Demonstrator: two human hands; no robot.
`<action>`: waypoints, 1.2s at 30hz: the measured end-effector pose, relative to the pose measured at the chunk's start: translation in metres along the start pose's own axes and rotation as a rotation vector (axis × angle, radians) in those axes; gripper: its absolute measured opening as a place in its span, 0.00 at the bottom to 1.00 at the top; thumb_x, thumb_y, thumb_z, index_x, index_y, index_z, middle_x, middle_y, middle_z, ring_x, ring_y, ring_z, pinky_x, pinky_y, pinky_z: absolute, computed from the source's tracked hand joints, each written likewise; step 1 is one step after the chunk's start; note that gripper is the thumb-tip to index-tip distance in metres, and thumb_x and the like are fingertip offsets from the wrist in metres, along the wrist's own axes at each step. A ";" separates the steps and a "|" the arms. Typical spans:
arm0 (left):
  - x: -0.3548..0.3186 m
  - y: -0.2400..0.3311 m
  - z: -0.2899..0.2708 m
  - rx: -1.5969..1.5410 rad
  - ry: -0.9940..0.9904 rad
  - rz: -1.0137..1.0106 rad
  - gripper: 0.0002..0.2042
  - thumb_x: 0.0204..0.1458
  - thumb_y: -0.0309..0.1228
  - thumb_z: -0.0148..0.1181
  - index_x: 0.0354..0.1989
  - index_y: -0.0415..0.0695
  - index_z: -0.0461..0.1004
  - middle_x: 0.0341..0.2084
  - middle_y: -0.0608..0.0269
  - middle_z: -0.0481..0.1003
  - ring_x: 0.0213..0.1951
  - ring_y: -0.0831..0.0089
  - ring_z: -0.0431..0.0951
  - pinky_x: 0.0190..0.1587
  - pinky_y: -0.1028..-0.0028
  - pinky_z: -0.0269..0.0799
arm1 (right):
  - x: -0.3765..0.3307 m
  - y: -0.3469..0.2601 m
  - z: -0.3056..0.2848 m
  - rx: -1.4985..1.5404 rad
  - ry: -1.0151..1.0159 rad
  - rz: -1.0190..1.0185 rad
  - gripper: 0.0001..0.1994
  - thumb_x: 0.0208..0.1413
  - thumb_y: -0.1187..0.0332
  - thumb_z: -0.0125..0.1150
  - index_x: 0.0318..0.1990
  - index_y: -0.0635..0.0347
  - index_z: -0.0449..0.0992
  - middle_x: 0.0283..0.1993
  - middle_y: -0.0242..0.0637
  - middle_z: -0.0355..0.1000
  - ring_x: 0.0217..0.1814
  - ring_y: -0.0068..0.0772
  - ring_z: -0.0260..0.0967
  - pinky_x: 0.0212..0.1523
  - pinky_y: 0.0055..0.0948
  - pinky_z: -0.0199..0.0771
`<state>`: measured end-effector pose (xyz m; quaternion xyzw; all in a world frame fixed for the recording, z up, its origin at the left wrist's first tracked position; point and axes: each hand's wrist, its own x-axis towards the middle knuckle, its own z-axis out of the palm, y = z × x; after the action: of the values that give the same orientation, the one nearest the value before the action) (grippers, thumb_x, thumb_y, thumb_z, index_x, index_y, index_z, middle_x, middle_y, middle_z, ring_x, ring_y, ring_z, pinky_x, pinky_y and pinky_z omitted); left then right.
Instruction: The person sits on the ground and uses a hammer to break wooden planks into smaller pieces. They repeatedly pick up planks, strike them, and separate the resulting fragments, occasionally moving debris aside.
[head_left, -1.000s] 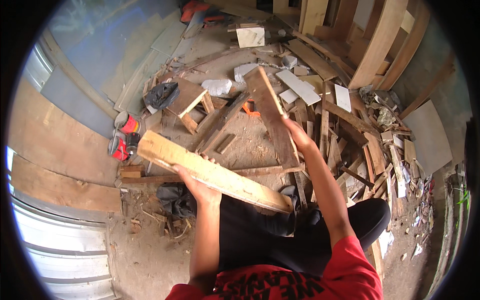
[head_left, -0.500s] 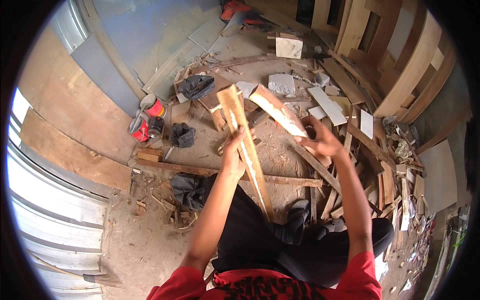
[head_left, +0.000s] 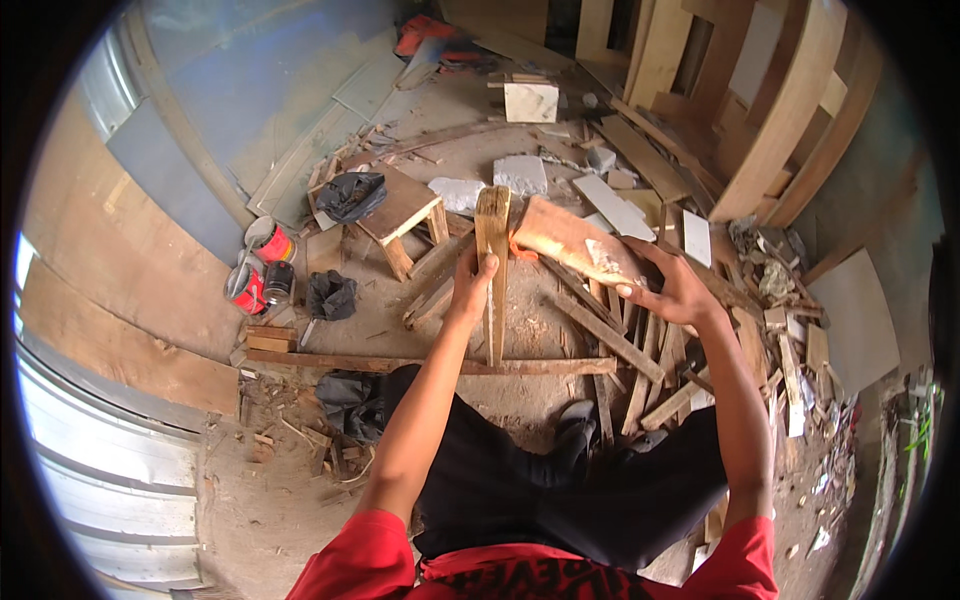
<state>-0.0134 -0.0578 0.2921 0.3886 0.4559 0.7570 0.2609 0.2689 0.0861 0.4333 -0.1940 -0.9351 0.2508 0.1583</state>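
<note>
My left hand is closed round a narrow wooden batten, its end grain turned up and its lower end pointing down toward my legs. In my right hand is a thicker wooden block, tilted, with a pale chipped patch near my thumb. The block's left end comes close to the batten; whether they touch I cannot tell. A bit of orange shows at that left end, too small to name. My right fingers are partly hidden behind the block.
A low wooden stool bears a black plastic bag. Paint cans stand by the left wall. A long plank crosses the floor before my legs. Scrap wood is heaped at right, below leaning boards.
The batten has swung from a slant to nearly upright. My right hand has turned the block flatter, showing its broad face. The view has shifted to the right.
</note>
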 end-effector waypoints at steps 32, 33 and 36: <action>-0.005 0.009 0.057 -0.035 -0.080 0.131 0.42 0.30 0.48 0.81 0.53 0.38 0.68 0.43 0.62 0.73 0.47 0.72 0.75 0.50 0.71 0.73 | -0.024 -0.002 -0.017 -0.233 -0.022 0.006 0.43 0.44 0.43 0.71 0.64 0.60 0.66 0.50 0.56 0.74 0.54 0.56 0.71 0.54 0.44 0.69; -0.005 0.009 0.056 -0.049 -0.101 0.102 0.42 0.29 0.46 0.81 0.53 0.38 0.69 0.43 0.62 0.73 0.46 0.72 0.75 0.50 0.71 0.73 | -0.025 0.001 -0.014 -0.238 -0.010 -0.032 0.43 0.44 0.43 0.71 0.64 0.59 0.66 0.49 0.55 0.74 0.53 0.56 0.71 0.54 0.44 0.69; -0.006 0.005 0.056 -0.040 -0.114 0.113 0.41 0.27 0.44 0.82 0.52 0.38 0.70 0.46 0.61 0.71 0.49 0.70 0.74 0.52 0.71 0.71 | -0.023 -0.003 -0.014 -0.205 -0.056 0.002 0.43 0.44 0.46 0.72 0.65 0.58 0.65 0.52 0.55 0.73 0.56 0.56 0.70 0.55 0.43 0.68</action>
<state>0.0357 -0.0377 0.3103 0.4511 0.4023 0.7561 0.2511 0.2932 0.0795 0.4416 -0.2031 -0.9597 0.1591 0.1111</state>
